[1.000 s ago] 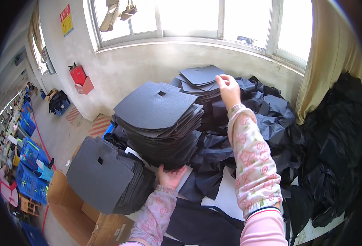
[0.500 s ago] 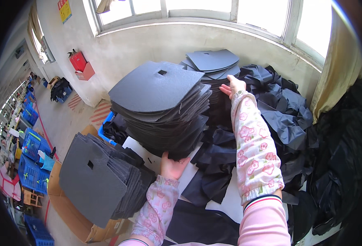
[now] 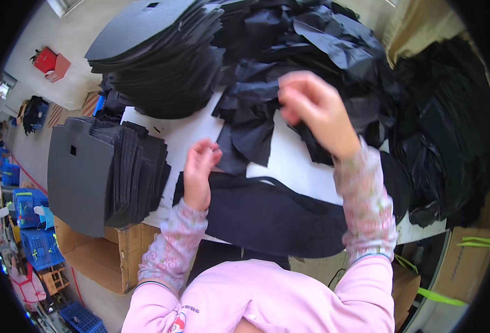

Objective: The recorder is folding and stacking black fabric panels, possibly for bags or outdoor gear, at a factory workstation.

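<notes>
My left hand is in the air over the near left part of the white table, its fingers loosely bent and apart with nothing between them. It is nearest to a flat black fabric piece at the near edge. My right hand hovers over the table beside crumpled black fabric; motion smears its bent fingers, and I cannot make out anything held. A tall stack of dark grey sheets stands at the far left, a small square hole in its top sheet. Another stack of such sheets leans at the left.
Heaped black fabric covers the far part of the table, and more black material hangs at the right. A cardboard box is below the left stack. Blue crates line the left. A red fire extinguisher is by the wall.
Both hands have come away from the stacks and back toward me. My left hand left the base of the tall stack. The view has tilted down toward the near table edge.
</notes>
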